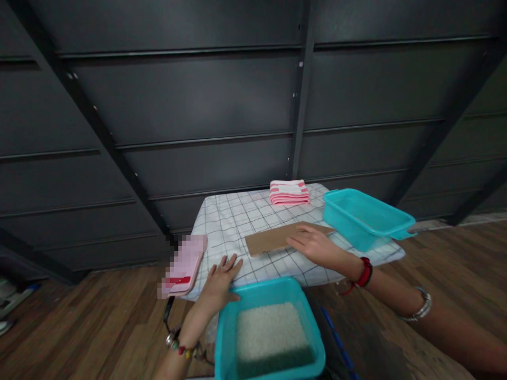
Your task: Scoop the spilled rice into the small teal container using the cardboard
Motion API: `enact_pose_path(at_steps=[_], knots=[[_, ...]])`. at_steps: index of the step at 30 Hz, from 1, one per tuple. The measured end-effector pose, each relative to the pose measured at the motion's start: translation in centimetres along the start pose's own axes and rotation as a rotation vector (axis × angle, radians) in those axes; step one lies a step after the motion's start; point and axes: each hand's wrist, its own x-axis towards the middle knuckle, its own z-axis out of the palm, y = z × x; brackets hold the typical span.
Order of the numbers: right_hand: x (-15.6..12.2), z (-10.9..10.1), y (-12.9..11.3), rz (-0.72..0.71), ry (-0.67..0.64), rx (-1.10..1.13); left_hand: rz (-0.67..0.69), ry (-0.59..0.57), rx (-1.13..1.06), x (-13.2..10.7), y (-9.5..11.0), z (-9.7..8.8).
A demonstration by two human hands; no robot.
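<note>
My left hand lies on the near left edge of the cloth-covered table, fingers spread, its thumb by the corner of a turquoise plastic tub. White grains that look like rice partly fill that tub, which sits low at the table's near side. On the table lies a flat strip of brown cardboard. My right hand rests on the cardboard's right half with fingers stretched out; its underside is hidden. A second turquoise tub stands to the right of this hand, its inside only partly visible.
A white checked cloth covers the table. Folded pink-and-white towels lie at the back. A pink, partly blurred object is at the left edge. Behind rises a dark panelled wall; the floor is wooden.
</note>
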Motion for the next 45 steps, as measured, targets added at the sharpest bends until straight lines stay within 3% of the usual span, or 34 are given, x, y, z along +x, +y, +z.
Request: enact_pose_path(at_steps=[5,9,14,17,20,26,30,34,38,41,45], knots=[[-1.2,-0.7,-0.6,-0.024,0.073,0.093,0.001,0.003,0.002,0.1,0.0,0.0],[-0.9,-2.0,1.1,0.117,0.105,0.094,-0.011,-0.007,0.01,0.2,-0.1,0.2],[0.4,-1.6,2.6,0.248,-0.053,0.045,0.0,0.02,-0.006,0.1,-0.2,0.3],[0.3,-1.3,1.6,0.192,-0.089,0.078,0.009,0.024,-0.02,0.0,-0.2,0.4],[-0.5,-2.1,-0.4,0.089,0.004,0.12,0.001,0.03,-0.031,0.1,-0.3,0.5],[-2.2,-6.5,-3.9,-0.049,0.163,0.196,0.011,0.051,-0.03,-0.1,-0.4,0.8],[-2.4,-7.6,-3.3,0.02,0.157,0.243,0.021,0.062,-0.014,-0.2,-0.4,0.8],[-2.2,-5.2,-1.4,0.116,0.132,0.195,0.016,0.047,-0.013,-0.2,-0.3,0.6],[-2.6,-3.7,-1.3,0.086,0.084,0.167,0.016,0.052,-0.022,-0.2,-0.2,0.5],[-3.4,-5.3,-2.7,0.026,0.095,0.205,0.019,0.051,-0.036,-0.4,-0.3,0.5],[-4.4,-7.8,-3.4,-0.023,0.206,0.197,0.021,0.051,-0.036,-0.5,-0.2,0.4]])
